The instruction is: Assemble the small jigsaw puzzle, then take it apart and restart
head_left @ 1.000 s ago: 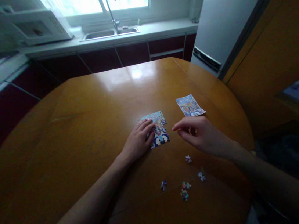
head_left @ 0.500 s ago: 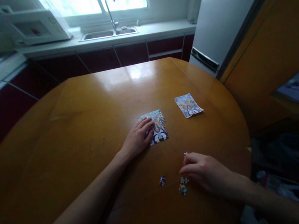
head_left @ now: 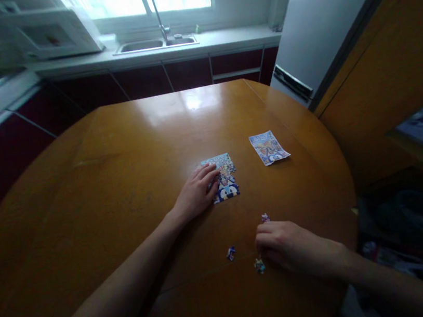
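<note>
A partly assembled jigsaw puzzle [head_left: 228, 190] lies on the wooden table, its right edge uneven and a dark-blue cartoon face along the bottom. My left hand [head_left: 196, 189] rests flat on its left side, fingers outstretched, hiding part of the picture. My right hand [head_left: 280, 243] is low over the table at the right, its fingers bent and drawn together; whatever is at the tips is hidden. Just beyond it lies a pinkish puzzle piece [head_left: 265, 217]. Nearer me are a cluster of loose pieces [head_left: 259, 265] and, to the left, a dark-blue piece [head_left: 230, 253].
A creased picture sheet [head_left: 269, 148] with a matching design lies right of the puzzle. The table [head_left: 136, 153] has a rounded right edge. Beyond it are a counter with a sink [head_left: 140, 46], a microwave [head_left: 48, 37] and a fridge [head_left: 333, 15].
My right hand has shifted slightly, covering small pieces that showed beside its fingers, while the pinkish piece beyond it shows more fully. My left hand stays on the puzzle. The view has tilted slightly.
</note>
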